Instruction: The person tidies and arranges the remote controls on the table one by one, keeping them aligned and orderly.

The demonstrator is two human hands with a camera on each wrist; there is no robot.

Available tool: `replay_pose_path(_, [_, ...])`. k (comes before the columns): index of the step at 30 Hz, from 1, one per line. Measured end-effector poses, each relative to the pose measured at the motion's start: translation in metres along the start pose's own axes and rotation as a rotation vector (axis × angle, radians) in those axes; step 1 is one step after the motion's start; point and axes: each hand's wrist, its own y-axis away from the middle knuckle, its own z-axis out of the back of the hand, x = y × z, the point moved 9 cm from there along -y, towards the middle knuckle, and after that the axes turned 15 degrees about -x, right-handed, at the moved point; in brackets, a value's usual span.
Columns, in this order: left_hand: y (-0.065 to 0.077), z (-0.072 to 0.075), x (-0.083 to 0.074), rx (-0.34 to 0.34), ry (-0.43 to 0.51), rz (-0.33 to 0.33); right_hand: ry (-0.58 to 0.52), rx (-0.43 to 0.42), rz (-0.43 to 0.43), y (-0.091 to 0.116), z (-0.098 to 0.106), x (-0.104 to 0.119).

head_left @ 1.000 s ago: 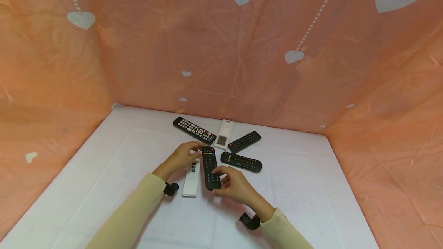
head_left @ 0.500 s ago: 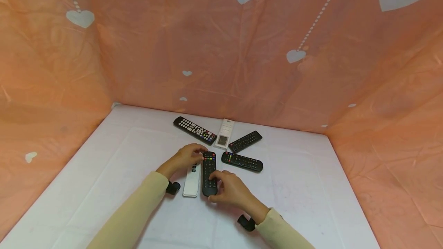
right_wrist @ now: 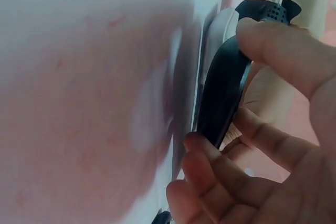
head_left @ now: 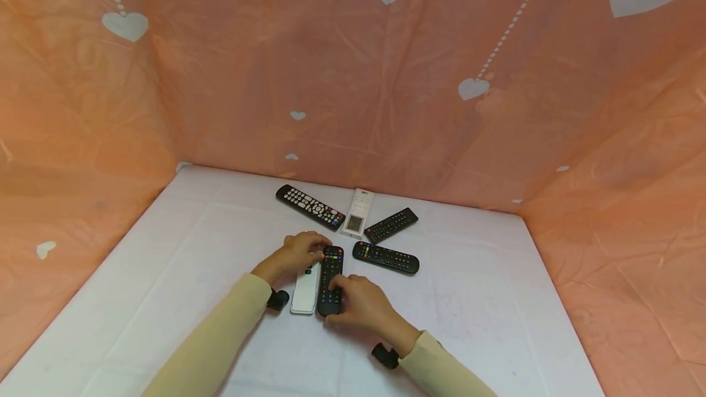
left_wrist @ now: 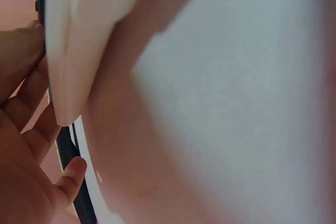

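A black remote control [head_left: 331, 280] with colored buttons near its top lies lengthwise beside a white remote control [head_left: 304, 293]. My right hand [head_left: 361, 304] grips its lower part, thumb at the near end and fingers along the right side. In the right wrist view, fingers and thumb hold the dark edge of the black remote [right_wrist: 223, 87]. My left hand [head_left: 300, 252] reaches over the white remote's top and pinches the black remote's upper left corner. In the left wrist view the white remote [left_wrist: 73, 51] covers part of that hand [left_wrist: 26, 145].
Fanned around behind are a black remote with white buttons [head_left: 311, 207], a white remote with a small screen [head_left: 356, 213], and two black remotes, one upper [head_left: 391, 225] and one lower [head_left: 386, 258]. A white cloth [head_left: 469, 311] covers the table; a peach curtain [head_left: 353, 78] surrounds it.
Both hands have brought the black remote nearer to the person and leftward, up alongside the white remote. Its slant has changed, the near end swinging left. The other remotes stay put.
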Motion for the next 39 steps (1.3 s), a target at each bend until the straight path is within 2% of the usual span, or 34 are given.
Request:
replay_pose_path(19, [0.0,-0.006,0.003,0.011,-0.018,0.029,0.03,0.035,-0.004,0.001,-0.01,-0.001])
replay_pose_path(29, [-0.002,-0.003,0.01,-0.02,-0.01,0.084,0.023,0.063,-0.007,0.001,-0.01,0.0])
replay_pose_path(34, [-0.001,0.006,0.021,-0.071,0.068,0.134,-0.031,0.064,-0.012,-0.003,0.001,-0.004])
replay_pose_path(39, [0.001,0.021,0.026,-0.139,0.142,0.105,-0.172,-0.002,-0.014,-0.013,0.015,-0.009])
